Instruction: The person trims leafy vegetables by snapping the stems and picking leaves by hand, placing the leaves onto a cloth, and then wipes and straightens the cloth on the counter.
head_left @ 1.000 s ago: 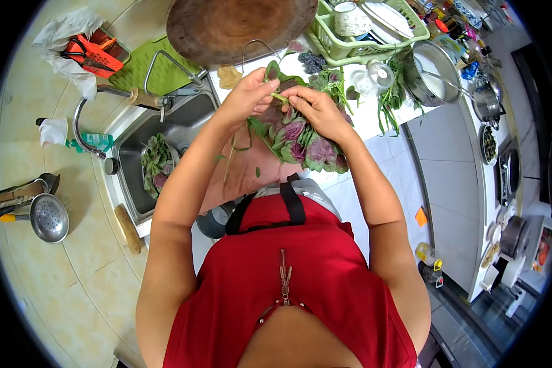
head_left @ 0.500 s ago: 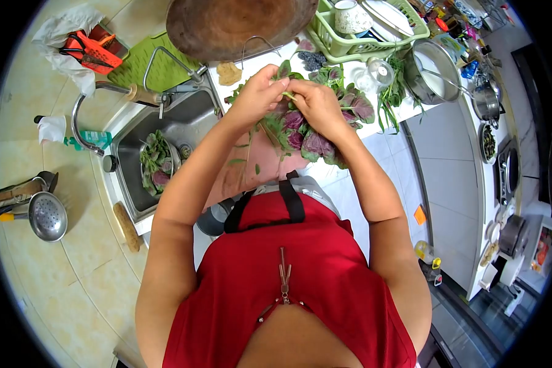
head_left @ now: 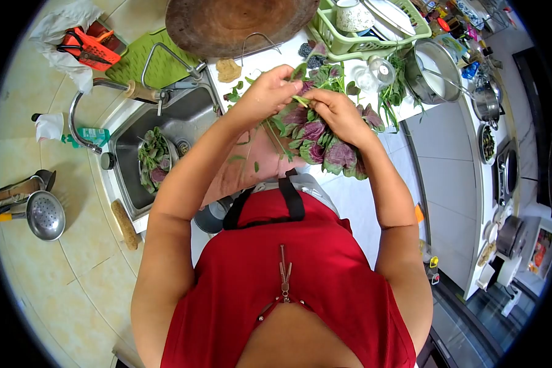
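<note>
A bunch of red-and-green leafy greens [head_left: 320, 138] is held above the counter [head_left: 349, 184] beside the sink [head_left: 159, 141], its stems gripped in the closed right hand [head_left: 339, 113], while one green stem [head_left: 300, 100] is pinched between the fingertips of the left hand [head_left: 268, 92].

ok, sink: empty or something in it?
Not empty. The sink holds a pile of green and purple leaves by the drain.
</note>
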A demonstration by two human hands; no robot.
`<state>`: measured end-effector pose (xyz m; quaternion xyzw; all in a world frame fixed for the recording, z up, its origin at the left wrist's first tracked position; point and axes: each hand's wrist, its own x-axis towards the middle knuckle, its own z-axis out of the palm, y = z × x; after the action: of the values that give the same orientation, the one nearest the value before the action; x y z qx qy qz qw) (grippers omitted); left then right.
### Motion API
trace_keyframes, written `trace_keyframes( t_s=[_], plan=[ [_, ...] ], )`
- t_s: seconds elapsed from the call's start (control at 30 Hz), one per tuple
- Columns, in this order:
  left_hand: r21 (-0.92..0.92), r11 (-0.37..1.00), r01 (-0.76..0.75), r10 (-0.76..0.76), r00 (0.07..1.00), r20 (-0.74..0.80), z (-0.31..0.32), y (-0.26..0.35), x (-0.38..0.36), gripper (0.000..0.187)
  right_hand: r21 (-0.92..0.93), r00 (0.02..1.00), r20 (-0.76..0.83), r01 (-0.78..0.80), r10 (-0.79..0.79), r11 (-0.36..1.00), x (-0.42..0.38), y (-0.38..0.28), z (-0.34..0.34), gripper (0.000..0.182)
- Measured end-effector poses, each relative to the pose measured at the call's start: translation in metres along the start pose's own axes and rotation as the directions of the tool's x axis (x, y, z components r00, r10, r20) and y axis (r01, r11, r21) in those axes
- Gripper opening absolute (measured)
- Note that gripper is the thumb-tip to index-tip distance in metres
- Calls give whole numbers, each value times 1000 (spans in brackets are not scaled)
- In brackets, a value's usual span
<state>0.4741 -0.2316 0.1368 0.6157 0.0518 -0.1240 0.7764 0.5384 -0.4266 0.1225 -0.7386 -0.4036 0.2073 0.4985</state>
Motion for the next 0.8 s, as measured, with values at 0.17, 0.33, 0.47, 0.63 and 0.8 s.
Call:
trace_keyframes(
  t_s=[0.17, 0.33, 0.47, 0.63, 0.8],
  plan=[
    [54, 998, -12, 25, 971, -239, -39, 41, -12, 10, 204, 943, -233, -191, 237, 960, -42, 50, -38, 17],
    [199, 973, 121, -40, 927, -372, -70, 3, 3, 11, 619, 835, -348, -137, 427, 774, -86, 51, -76, 13],
    [201, 977, 75, 21, 900, -436, -54, -37, 56, 13, 695, 849, -314, -100, 426, 712, -104, 49, -80, 12],
    [-139, 970, 202, -239, 900, -364, -6, -29, 122, 51, 664, 849, -307, -132, 430, 736, -110, 34, -75, 9],
    [648, 687, 328, -152, 937, -313, -39, -49, 137, 57, 691, 844, -339, -77, 416, 719, -130, 27, -74, 15]
  ],
)
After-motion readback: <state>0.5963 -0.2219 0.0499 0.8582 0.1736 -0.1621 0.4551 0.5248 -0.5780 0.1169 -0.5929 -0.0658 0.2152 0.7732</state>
